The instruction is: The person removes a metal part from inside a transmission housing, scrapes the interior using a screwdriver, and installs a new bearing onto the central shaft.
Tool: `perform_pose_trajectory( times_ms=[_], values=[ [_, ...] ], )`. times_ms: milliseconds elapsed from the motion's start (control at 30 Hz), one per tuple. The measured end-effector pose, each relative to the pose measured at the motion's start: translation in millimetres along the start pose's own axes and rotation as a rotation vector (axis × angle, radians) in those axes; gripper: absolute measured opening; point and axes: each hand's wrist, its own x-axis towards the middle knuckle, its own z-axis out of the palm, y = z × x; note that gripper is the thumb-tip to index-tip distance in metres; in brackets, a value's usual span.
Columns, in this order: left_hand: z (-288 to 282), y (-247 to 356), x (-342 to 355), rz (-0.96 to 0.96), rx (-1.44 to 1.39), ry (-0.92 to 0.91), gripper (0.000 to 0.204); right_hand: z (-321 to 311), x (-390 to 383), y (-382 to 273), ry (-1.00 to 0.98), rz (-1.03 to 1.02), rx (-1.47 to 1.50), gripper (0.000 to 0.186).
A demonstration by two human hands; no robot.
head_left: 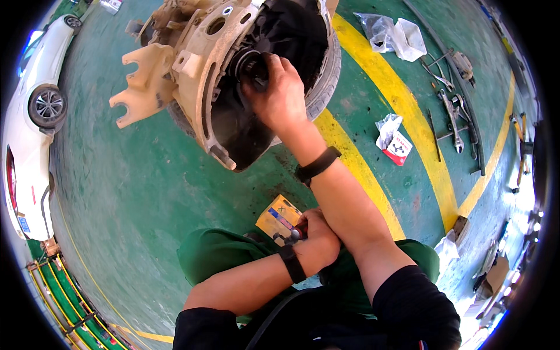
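My right hand (280, 96) reaches into the open bell-shaped mouth of a large metal housing (201, 70), probably a gearbox casing. Its thumb and fingers are closed on a black, ring-shaped part (248, 63) in the dark, greasy interior. The far side of that ring is hidden by the hand. Low in front of me, over my green trousers, my left hand (321, 236) is curled closed around a small dark thing with a red end, too hidden to name. Just beyond it stands a yellow box (279, 216) with a blue label.
A tyre (328, 84) lies under the housing. Rightward on the green floor are a small red-and-white box (398, 149), plastic bags (392, 36), wrenches (452, 119) and a long bar (479, 146). A white car (41, 146) stands at the left.
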Motion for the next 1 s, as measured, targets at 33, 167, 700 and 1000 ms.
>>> perform_pose_trajectory(
  times_ms=[33, 167, 700, 1000],
  values=[
    [2, 1, 1, 0.002, 0.002, 0.001, 0.039, 1, -1, 2, 0.02, -0.025, 0.004, 0.046],
    [3, 2, 2, 0.008, 0.018, -0.005, 0.041, 0, 2, 2, -0.048, 0.084, 0.077, 0.046],
    [2, 2, 1, -0.01, 0.004, -0.006, 0.036, 5, 0, 2, 0.151, -0.122, -0.047, 0.046],
    [-4, 0, -2, -0.034, 0.024, -0.032, 0.035, 1, 0, 0, 0.046, 0.025, 0.052, 0.047]
  ],
)
